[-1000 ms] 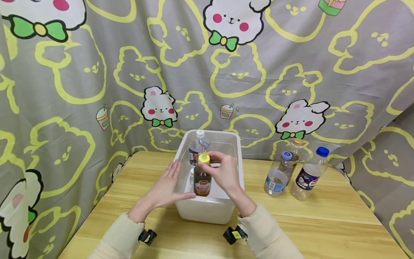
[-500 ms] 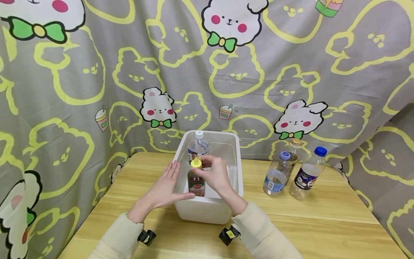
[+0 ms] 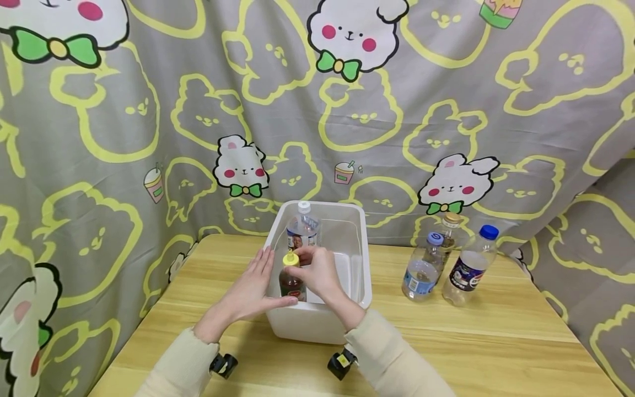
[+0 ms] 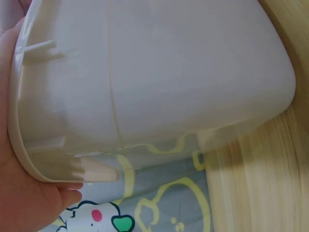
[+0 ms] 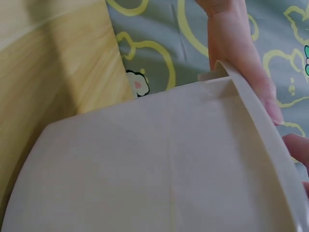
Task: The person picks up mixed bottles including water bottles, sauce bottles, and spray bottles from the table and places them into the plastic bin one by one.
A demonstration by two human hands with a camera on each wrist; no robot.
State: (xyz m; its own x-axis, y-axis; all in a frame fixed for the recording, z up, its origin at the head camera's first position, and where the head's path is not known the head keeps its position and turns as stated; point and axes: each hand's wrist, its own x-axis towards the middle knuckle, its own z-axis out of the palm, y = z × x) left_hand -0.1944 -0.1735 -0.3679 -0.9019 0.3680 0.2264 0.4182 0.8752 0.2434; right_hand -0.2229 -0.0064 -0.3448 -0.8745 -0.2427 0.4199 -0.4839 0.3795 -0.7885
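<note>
Yellow caps the dark reddish bottle (image 3: 290, 283) pinched by right fingers (image 3: 306, 256), left fingers (image 3: 261, 262) spread along the tub (image 3: 303, 326).

In the head view, the front rim of the bin (image 3: 307, 326) hides the lower part of your yellow-capped bottle (image 3: 291, 285); that bottle and your right hand (image 3: 319, 273) cover the white-capped bottle's (image 3: 302, 226) base. The light-blue-capped bottle (image 3: 419, 280) partly hides the gold-capped bottle (image 3: 450, 237), and your left wrist view's edge crops your left hand (image 4: 24, 198).
</note>
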